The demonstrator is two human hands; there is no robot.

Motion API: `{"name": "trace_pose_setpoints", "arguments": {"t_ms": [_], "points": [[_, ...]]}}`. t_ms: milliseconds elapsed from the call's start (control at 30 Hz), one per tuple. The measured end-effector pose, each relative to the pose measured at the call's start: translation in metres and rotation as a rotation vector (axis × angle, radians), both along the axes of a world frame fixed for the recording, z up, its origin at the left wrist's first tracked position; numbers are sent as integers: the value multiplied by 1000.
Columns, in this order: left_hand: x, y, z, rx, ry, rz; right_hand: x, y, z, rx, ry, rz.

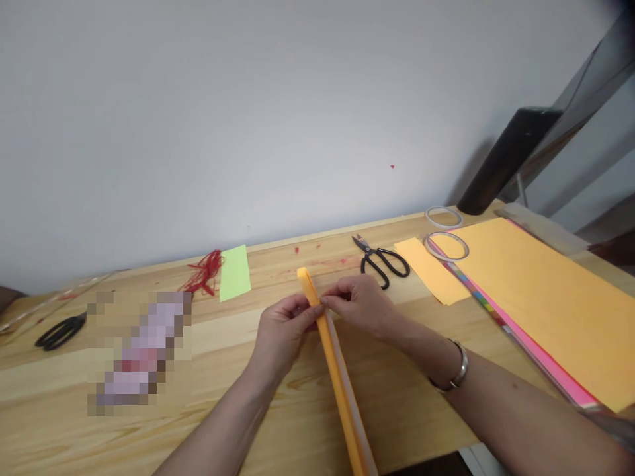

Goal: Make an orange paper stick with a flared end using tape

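A long orange paper strip (338, 390), folded over lengthwise, runs from the middle of the table down to the bottom edge of the view. Its far end (303, 274) curls into a small loop. A pale band, tape-like in look, lies along its right side. My left hand (285, 328) is closed on the strip near the far end, thumb on top. My right hand (360, 304) pinches the strip's right edge just beside the left thumb, at the upper end of the pale band. Its fingertips partly hide what they grip.
Black-handled scissors (381, 261) lie beyond my right hand, beside an orange paper piece (431, 271). Tape rolls (466, 248) and stacked coloured sheets (550, 297) are right. Leftward are green paper (235, 272), red strings (204, 272), a blurred item (149, 350) and another black-handled tool (62, 332).
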State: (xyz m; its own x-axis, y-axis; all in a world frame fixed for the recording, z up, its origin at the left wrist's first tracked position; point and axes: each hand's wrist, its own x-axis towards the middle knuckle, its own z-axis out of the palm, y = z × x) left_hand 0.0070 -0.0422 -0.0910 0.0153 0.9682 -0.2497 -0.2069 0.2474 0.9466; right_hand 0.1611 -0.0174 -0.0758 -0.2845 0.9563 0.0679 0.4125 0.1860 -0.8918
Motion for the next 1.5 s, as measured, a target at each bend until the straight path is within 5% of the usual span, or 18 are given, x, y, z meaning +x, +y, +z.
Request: {"name": "trace_pose_setpoints", "arguments": {"t_ms": [1500], "points": [[2, 1, 0, -21, 34, 3, 0, 0, -2, -52, -23, 8]]}}
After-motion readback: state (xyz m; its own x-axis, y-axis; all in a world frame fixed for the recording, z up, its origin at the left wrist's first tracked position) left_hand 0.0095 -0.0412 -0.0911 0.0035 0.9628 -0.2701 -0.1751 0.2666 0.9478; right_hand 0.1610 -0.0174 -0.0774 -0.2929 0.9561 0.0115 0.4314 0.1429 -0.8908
